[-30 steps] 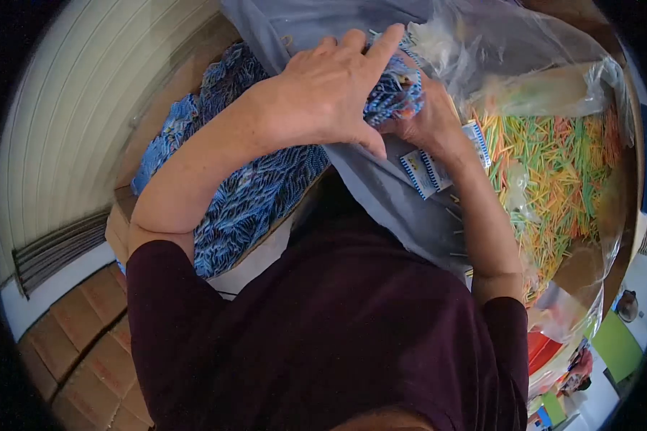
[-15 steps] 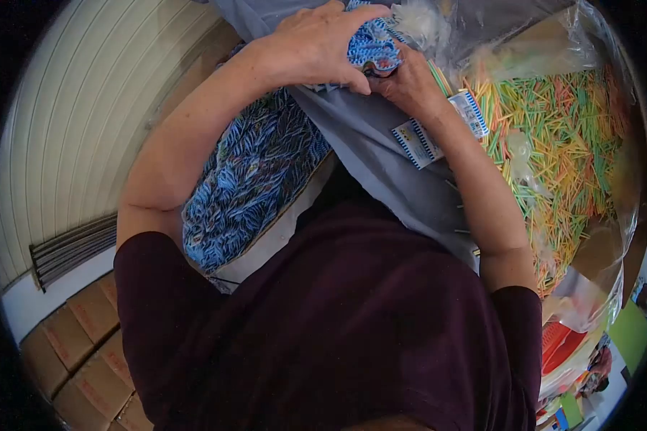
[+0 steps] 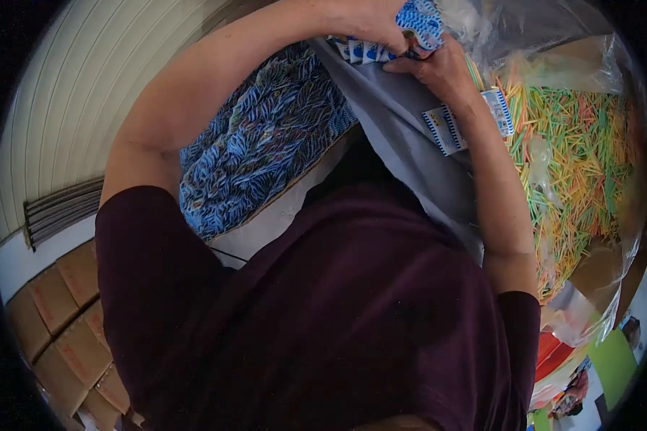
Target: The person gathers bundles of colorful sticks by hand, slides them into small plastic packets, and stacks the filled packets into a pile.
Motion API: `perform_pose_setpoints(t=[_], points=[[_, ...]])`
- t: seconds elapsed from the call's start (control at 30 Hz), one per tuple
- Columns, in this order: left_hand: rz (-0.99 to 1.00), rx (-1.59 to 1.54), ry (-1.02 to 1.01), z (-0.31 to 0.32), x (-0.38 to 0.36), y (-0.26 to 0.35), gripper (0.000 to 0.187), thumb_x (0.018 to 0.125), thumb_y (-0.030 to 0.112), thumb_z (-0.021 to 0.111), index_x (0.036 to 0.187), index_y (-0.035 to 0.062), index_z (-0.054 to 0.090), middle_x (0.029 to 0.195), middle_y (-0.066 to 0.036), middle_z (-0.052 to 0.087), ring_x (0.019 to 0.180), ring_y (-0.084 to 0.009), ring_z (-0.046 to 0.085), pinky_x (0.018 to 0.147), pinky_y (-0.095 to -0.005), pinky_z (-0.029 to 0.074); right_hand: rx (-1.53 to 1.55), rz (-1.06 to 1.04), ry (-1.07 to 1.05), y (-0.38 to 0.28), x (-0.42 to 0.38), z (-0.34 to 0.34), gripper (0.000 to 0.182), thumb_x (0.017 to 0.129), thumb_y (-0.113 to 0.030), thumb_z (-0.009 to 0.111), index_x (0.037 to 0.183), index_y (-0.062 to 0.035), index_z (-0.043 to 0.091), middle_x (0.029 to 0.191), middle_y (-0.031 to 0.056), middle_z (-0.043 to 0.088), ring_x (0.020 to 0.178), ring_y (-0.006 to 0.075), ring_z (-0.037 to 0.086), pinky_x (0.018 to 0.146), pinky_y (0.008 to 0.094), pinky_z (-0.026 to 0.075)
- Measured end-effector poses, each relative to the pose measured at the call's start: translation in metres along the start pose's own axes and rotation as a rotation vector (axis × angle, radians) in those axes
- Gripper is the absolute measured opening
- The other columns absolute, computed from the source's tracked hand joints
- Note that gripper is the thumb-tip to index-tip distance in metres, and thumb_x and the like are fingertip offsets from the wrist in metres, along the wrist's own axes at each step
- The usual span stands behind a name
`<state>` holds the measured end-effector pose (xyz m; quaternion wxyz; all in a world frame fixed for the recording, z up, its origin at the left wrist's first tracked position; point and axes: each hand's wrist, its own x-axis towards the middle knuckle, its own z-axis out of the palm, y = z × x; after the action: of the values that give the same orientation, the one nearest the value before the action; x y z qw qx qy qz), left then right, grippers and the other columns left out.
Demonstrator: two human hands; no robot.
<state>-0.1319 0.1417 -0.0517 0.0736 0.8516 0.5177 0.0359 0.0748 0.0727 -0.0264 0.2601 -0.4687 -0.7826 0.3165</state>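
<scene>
Left hand (image 3: 366, 20): up at the top edge, where part of it is cut off; its fingers curl around a blue bundle (image 3: 423, 20), with the thumb pointing down by its low end.
Right hand (image 3: 446, 70): just below and to the right of the left one; it holds the low end of the same bundle, and its thumb points left. Some of its fingers are hidden, so I cannot tell how they bend.
Blue bundle: between the two hands, blue and white and bumpy, over the gray cloth (image 3: 402, 122).
Row of small packets (image 3: 363, 52): side by side on the cloth, right under the left hand.
Two loose packets (image 3: 444, 131): with striped edges, one on each side of the right arm (image 3: 499, 187).
Big blue pile (image 3: 266, 144): to the left, partly under the cloth and the left arm (image 3: 187, 93).
Sticks (image 3: 575, 158): a big heap on the right, yellow, green and orange, with clear plastic (image 3: 589, 68) around it.
Brown boxes (image 3: 72, 352): packed close together, low on the left.
Shirt (image 3: 323, 309): dark purple, in the middle.
</scene>
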Motion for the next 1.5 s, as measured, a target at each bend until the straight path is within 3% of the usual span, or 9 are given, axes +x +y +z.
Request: perform_pose_setpoints(t=[0.13,0.33,0.57,0.77,1.1,1.37,1.4,1.47,1.5], points=[[-0.073,0.005,0.022,0.023,0.014,0.002,0.087,0.067,0.039,0.082,0.141,0.0133,0.043,0.120,-0.022,0.054,0.110,-0.0418,0.057,0.091,-0.0503,0.048,0.006,-0.150,0.047,-0.007,-0.003,-0.001,0.053,0.061,-0.020,0.087,0.106,-0.0056,0.064,0.098,0.0164,0.068,0.094,0.0386,0.064,0.082,0.0440,0.051],[-0.353,0.085,-0.001,0.064,0.024,-0.079,0.084,0.068,0.039,0.081,0.140,0.0142,0.045,0.119,-0.022,0.054,0.109,-0.0418,0.057,0.091,-0.0502,0.048,-0.068,-0.184,0.015,0.004,0.000,0.004,0.069,0.063,-0.024,0.086,0.124,-0.0043,0.060,0.128,0.0162,0.058,0.116,0.0316,0.056,0.096,0.0393,0.046],[-0.483,0.130,0.014,0.046,-0.209,-0.181,0.080,0.069,0.038,0.080,0.138,0.0153,0.047,0.119,-0.022,0.054,0.109,-0.0417,0.057,0.090,-0.0502,0.049,-0.166,-0.151,-0.059,-0.001,0.001,-0.005,0.069,0.067,-0.024,0.084,0.127,-0.0030,0.060,0.134,0.0134,0.054,0.120,0.0280,0.055,0.100,0.0372,0.044],[-0.538,0.161,0.053,0.040,-0.315,-0.162,0.077,0.070,0.038,0.079,0.137,0.0162,0.048,0.118,-0.021,0.054,0.109,-0.0416,0.057,0.090,-0.0501,0.049,-0.172,-0.133,-0.071,0.005,0.003,-0.005,0.064,0.067,-0.020,0.084,0.126,-0.0060,0.063,0.135,0.0119,0.053,0.122,0.0268,0.052,0.098,0.0364,0.044],[-0.640,-0.019,0.015,0.119,-0.332,-0.140,0.061,0.074,0.024,0.074,0.131,0.0190,0.055,0.113,-0.020,0.054,0.106,-0.0385,0.058,0.087,-0.0488,0.051,-0.081,-0.085,-0.083,0.007,0.001,-0.004,0.058,0.069,-0.016,0.082,0.124,-0.0054,0.064,0.135,0.0102,0.052,0.123,0.0242,0.049,0.098,0.0331,0.040],[-0.523,-0.279,-0.204,0.104,-0.345,-0.160,0.076,0.072,0.038,0.071,0.143,0.0265,0.048,0.128,-0.025,0.052,0.112,-0.0414,0.056,0.096,-0.0499,0.047,-0.069,-0.109,-0.082,0.004,0.000,-0.002,0.057,0.070,-0.016,0.081,0.124,-0.0059,0.064,0.135,0.0110,0.052,0.124,0.0248,0.048,0.100,0.0339,0.039],[-0.565,-0.398,-0.280,0.083,-0.340,-0.159,0.081,0.076,0.051,0.069,0.148,0.0277,0.039,0.129,-0.024,0.054,0.111,-0.0400,0.058,0.095,-0.0490,0.047,-0.084,-0.084,-0.091,0.001,0.000,-0.002,0.057,0.070,-0.016,0.081,0.124,-0.0061,0.064,0.136,0.0114,0.052,0.125,0.0251,0.048,0.101,0.0344,0.038],[-0.581,-0.418,0.049,0.108,-0.336,-0.172,0.090,0.079,0.065,0.064,0.153,0.0305,0.028,0.131,-0.019,0.057,0.113,-0.0373,0.059,0.093,-0.0452,0.049,-0.102,-0.090,-0.093,-0.001,0.001,-0.003,0.056,0.071,-0.015,0.081,0.124,-0.0063,0.064,0.136,0.0119,0.051,0.125,0.0252,0.048,0.102,0.0348,0.038],[-0.775,-0.614,-0.111,0.079,-0.326,-0.165,0.100,0.075,0.077,0.059,0.155,0.0364,0.014,0.146,-0.016,0.046,0.135,-0.0416,0.039,0.114,-0.0493,0.032,-0.123,-0.097,-0.094,-0.001,0.000,-0.003,0.056,0.071,-0.015,0.080,0.124,-0.0064,0.064,0.137,0.0124,0.051,0.125,0.0253,0.048,0.104,0.0352,0.037]])
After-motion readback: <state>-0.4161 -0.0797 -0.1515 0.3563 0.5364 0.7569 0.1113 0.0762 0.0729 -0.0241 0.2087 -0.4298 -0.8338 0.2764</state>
